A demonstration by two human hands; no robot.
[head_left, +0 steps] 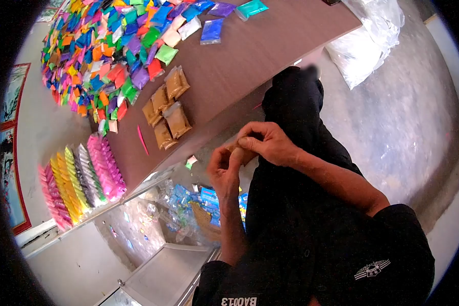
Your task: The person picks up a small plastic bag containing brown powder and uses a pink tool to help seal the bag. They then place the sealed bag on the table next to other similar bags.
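Note:
Over my lap, just off the table's front edge, both hands come together. My left hand and my right hand are closed, thumbs and fingertips pinching a small brown packet. Most of that packet is hidden by the fingers. Nearest to them on the brown table lie several clear bags filled with brown material, grouped close to the edge. A thin pink stick lies left of these bags.
A large heap of small coloured packets covers the table's far left. Rows of pink, yellow and grey packets stand at the left end. Blue wrappers lie below the table edge. A white plastic bag hangs at the right.

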